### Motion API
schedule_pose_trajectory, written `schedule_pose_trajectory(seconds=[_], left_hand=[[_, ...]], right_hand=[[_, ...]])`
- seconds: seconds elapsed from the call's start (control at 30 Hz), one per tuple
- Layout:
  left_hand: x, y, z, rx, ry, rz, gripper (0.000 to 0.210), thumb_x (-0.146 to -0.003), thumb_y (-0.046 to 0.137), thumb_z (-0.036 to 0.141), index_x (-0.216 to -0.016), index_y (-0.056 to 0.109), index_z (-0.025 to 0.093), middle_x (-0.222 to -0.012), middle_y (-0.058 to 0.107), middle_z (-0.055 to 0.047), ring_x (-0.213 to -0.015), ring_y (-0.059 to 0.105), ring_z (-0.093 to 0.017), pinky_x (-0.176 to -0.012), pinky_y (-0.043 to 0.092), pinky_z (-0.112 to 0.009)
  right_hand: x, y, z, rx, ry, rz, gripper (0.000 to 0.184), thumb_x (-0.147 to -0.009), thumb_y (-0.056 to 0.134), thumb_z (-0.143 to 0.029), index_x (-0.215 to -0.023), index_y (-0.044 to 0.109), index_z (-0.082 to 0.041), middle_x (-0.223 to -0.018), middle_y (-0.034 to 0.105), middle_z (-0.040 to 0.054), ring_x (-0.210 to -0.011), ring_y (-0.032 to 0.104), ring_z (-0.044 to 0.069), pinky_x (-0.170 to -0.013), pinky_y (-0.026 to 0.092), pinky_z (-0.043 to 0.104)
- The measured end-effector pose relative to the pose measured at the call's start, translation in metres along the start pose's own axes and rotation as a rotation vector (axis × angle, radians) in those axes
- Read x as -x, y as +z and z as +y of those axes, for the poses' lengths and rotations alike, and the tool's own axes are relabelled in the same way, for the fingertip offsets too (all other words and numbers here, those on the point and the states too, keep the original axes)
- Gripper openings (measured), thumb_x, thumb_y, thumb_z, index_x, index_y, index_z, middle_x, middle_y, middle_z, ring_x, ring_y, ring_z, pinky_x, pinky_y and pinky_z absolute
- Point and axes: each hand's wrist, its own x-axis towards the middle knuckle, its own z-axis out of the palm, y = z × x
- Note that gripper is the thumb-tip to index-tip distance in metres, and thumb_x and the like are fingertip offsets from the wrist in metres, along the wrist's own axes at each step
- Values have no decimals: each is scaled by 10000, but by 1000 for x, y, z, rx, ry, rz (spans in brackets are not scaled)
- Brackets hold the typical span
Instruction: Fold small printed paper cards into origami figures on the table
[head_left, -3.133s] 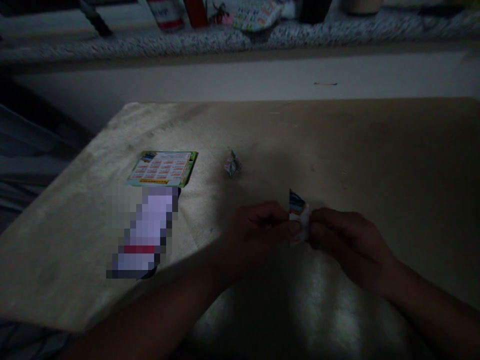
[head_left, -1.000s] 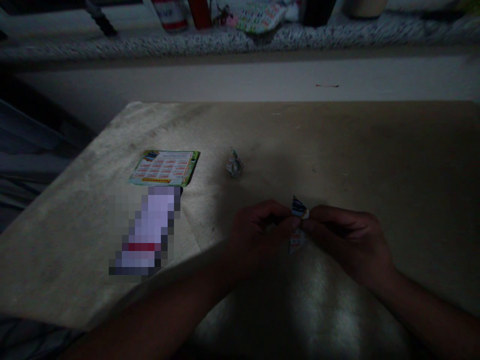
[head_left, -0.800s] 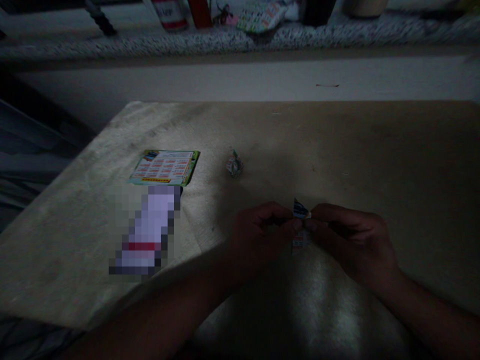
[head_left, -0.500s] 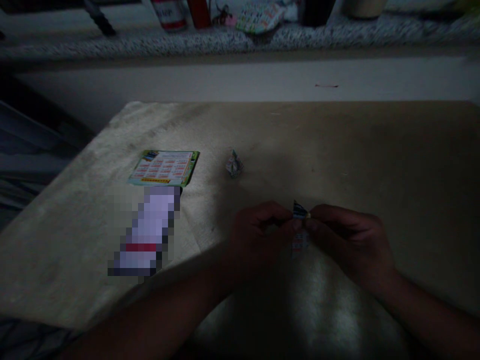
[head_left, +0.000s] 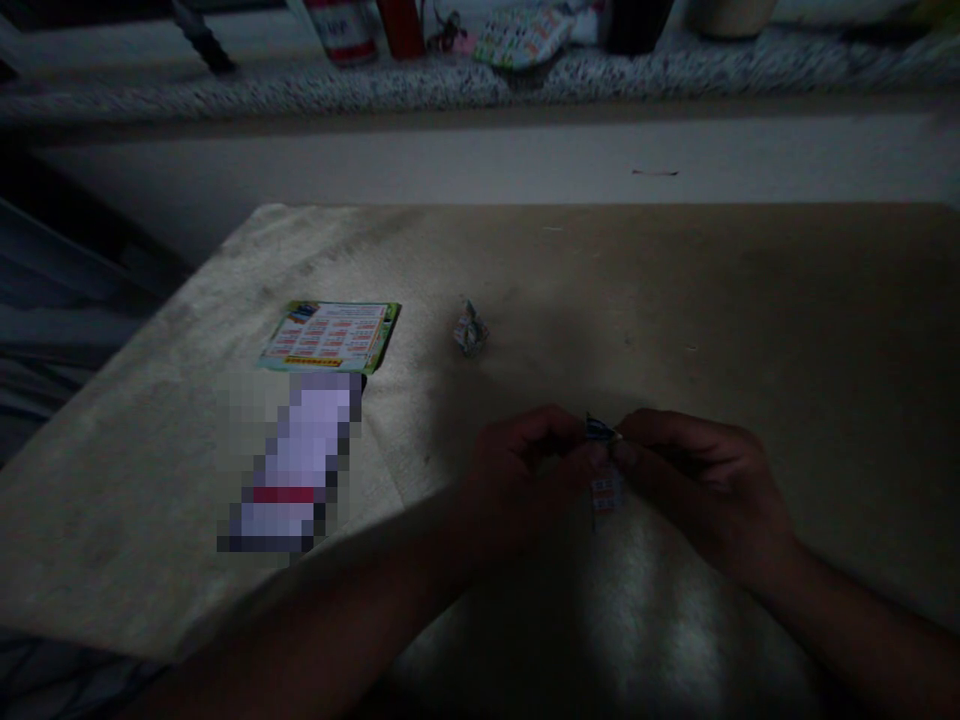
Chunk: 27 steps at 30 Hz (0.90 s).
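Observation:
My left hand (head_left: 525, 470) and my right hand (head_left: 701, 480) meet over the right half of the table, thumbs and forefingers pinching a small piece of printed paper (head_left: 606, 492). A dark, striped corner of the paper pokes up between the fingertips, while a part with red and white print hangs below the thumbs. The fingers hide much of its middle. Beyond my left hand, a small folded paper shape (head_left: 470, 332) with a pointed top stands on the table.
On the left lies a printed calendar card (head_left: 330, 335) with a green border, touching or close to a blurred-out phone (head_left: 300, 460). The pale table (head_left: 420, 250) ends at a white wall. Above it, a speckled stone sill (head_left: 450, 90) holds bottles, a patterned packet (head_left: 523, 38) and other items.
The paper between my fingers has tilted slightly; its dark corner sits lower and the printed part hangs a little further right. My hands have hardly moved.

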Motion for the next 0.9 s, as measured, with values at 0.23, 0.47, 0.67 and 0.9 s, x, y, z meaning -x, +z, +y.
schedule_pose_trajectory(seconds=[0.23, 0.47, 0.67, 0.9], left_hand=[[2, -1, -1, -22, -14, -80, 187, -842, 719, 308, -780, 651, 146, -726, 628, -15, -677, 570, -120, -644, 471, -230], [0, -2, 0, -197, 37, -132, 301, -901, 608, 362, -685, 554, 159, -608, 474, 27, -565, 430, -91, -529, 335, -222], [-2, -7, 3, -312, 255, -176, 313, -909, 573, 309, -636, 531, 162, -562, 434, 40, -515, 378, -74, -509, 294, -227], [2, -3, 6, -317, 211, -148, 344, -943, 526, 270, -618, 480, 166, -552, 371, 54, -510, 344, -70, -497, 268, -222]], right_hand=[[4, -6, 4, 153, -25, -142, 299, -942, 642, -391, -723, 693, -194, -651, 601, 21, -580, 530, 137, -498, 427, 256], [5, -7, 6, 79, 26, -205, 291, -941, 646, -378, -713, 660, -199, -645, 538, 0, -594, 493, 138, -528, 408, 272], [6, -7, 7, 12, 71, -311, 316, -948, 632, -378, -691, 608, -196, -615, 461, -26, -567, 415, 120, -503, 348, 263], [4, -10, 5, 109, -21, -348, 289, -970, 600, -347, -722, 618, -199, -613, 455, -29, -564, 407, 113, -495, 326, 259]])
